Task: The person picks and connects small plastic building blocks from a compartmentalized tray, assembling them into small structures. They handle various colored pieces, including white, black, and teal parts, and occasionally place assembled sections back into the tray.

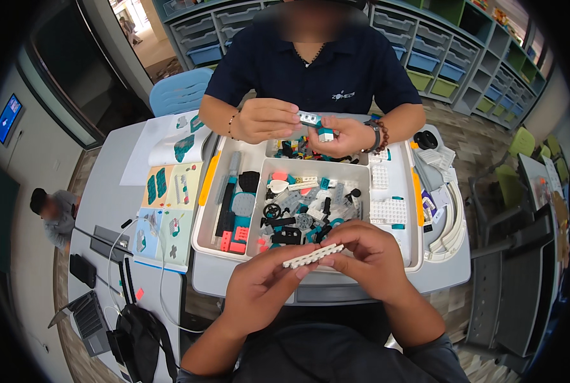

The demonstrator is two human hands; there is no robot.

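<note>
A flat white toy building plate with a studded or holed face [313, 255] is pinched between both my hands, just over the near edge of the parts tray [216, 254]. My left hand [259, 281] grips its left end with thumb and fingers. On the right end, my right hand [368, 255] closes with the thumb along the near side. Beneath and beyond my hands, the tray's middle compartment holds a heap of grey, black, white and teal pieces [304, 220]. White studded plates [388, 210] lie in the right compartment.
Across the table a person in a dark shirt [310, 70] holds a teal and white brick assembly [317, 122] over the tray. An open instruction booklet [170, 191] lies left. Curved white pieces [450, 230] rest right. A laptop [88, 322], cable and black bag [144, 338] occupy the lower left.
</note>
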